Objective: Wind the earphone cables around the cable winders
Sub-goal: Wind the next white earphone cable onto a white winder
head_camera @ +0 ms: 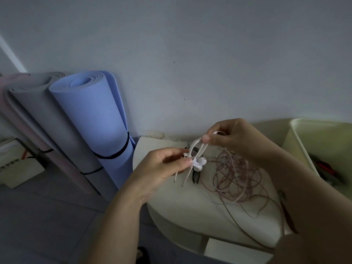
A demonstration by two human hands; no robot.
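1. White and smooth, the earphone cable (196, 147) shows in the head view as flat loops held between both hands, above the back of a matte cream table (171, 202) with a rounded edge. The loops' long axis climbs steeply from lower left to upper right.
2. The left hand (165, 164) pinches the lower end with thumb and forefinger, just beside the glossy white earbuds (201, 162). The right hand (234, 138), higher and nearer the wall, pinches the top of the loops with curled fingers.
3. Two loose tails hang below the left hand toward the table. The left hand looks like the anchor, the right the feeder.
4. No winder shows plainly. A small black piece (196, 177) under the earbuds may be one.
5. A thin pinkish-brown cable (234, 176) lies tangled on the table, below the right hand.
6. Rolled foam mats, blue (95, 115) and grey (47, 115), lean against the wall at left.
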